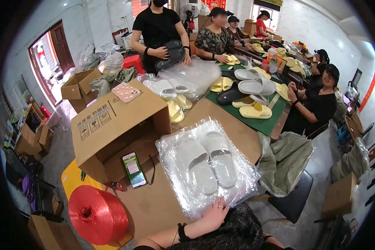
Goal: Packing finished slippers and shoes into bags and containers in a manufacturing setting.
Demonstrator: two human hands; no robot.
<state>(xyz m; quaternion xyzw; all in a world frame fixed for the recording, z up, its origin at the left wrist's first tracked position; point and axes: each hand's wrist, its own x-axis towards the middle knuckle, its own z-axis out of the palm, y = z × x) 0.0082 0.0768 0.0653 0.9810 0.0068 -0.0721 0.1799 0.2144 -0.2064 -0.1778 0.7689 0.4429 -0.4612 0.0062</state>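
Toward the near edge of the brown tabletop [158,212], a pair of light grey slides [203,168] is lying side by side on a spread of clear plastic bags [175,179], straps toward the far end and heels toward us. Because the film is glaring, we are not managing to tell whether the pair is resting on the uppermost layer or sitting beneath it. At the near border of the bags, our left hand [211,215] is laying its fingers on the film, slightly apart and nearly straight; with the thumb hidden, we are finding no way to tell whether it is pinching a layer. Our right hand is falling outside the view.

We are judging the step in hand to be bagging the pair, the left hand seemingly steadying the film. The next move is probably calling for the right hand to join in, separating one layer at the edge without knocking the slides askew.

Farther out, a smartphone [134,170] and a roll of red plastic twine [100,212] are lying left of the bags, and an open cardboard box [121,121] is standing beyond the phone. Past the bags, a green mat [260,126] is bearing yellow slides [255,111], while a co-worker's hands [160,53] are holding dark slides [170,60].
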